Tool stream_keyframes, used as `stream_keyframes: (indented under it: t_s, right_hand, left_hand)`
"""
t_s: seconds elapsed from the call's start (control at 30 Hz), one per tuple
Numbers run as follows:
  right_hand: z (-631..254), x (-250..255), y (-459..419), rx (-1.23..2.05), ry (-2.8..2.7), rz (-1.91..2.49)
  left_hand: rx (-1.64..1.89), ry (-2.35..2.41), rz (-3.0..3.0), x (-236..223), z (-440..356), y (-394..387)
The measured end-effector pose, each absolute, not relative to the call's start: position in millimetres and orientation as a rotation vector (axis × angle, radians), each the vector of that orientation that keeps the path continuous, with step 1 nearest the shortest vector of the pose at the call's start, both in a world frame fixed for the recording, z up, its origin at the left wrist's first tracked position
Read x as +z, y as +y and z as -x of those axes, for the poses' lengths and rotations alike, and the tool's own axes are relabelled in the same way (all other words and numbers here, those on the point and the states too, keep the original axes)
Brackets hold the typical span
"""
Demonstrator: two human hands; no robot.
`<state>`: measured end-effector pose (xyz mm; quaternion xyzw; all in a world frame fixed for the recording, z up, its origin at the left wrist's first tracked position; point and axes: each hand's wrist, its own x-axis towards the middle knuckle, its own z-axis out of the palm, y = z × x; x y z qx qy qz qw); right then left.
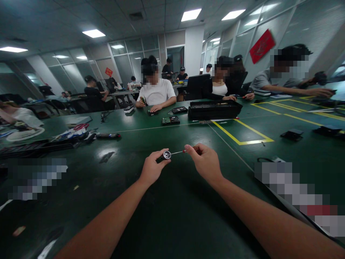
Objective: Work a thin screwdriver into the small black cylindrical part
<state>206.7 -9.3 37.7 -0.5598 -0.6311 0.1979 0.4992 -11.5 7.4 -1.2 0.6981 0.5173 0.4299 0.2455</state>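
Note:
Between the thumb and fingers of my left hand [152,167] is a small round silver part [167,155] with a dark, hollow-looking inside. My right hand [206,160] is closed around the handle of a screwdriver [177,153], whose thin metal shaft points left. The shaft's tip meets the right side of the round part; whether it goes inside cannot be made out. Both hands are held over the green table [161,219], close together near the middle of the view.
Across the table sit a person in a white shirt [159,91] and others. A black open case [215,109], a hard drive [170,120] and a dark screwdriver-like tool [108,136] lie beyond my hands. Scissors [81,126] top a pile at left. Yellow tape [226,133] marks the tabletop.

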Motion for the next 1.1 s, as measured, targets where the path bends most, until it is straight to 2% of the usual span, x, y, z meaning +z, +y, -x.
stream_keyframes:
  t_s: [0.43, 0.77, 1.1]
  right_hand:
    - [-208.2, 37.4, -7.6, 0.302, -1.632, 1.352]
    - [-205.0, 39.3, -11.6, 0.394, -1.915, 1.073]
    - [-203.7, 35.0, -8.4, 0.469, -1.824, 1.256]
  left_hand:
    - [1.181, 1.412, -2.088, -2.7, 11.3, 9.1]
    - [1.200, 1.498, -2.036, -3.9, 18.0, 12.8]
    - [1.134, 1.459, -2.130, 1.5, 13.3, 8.9]
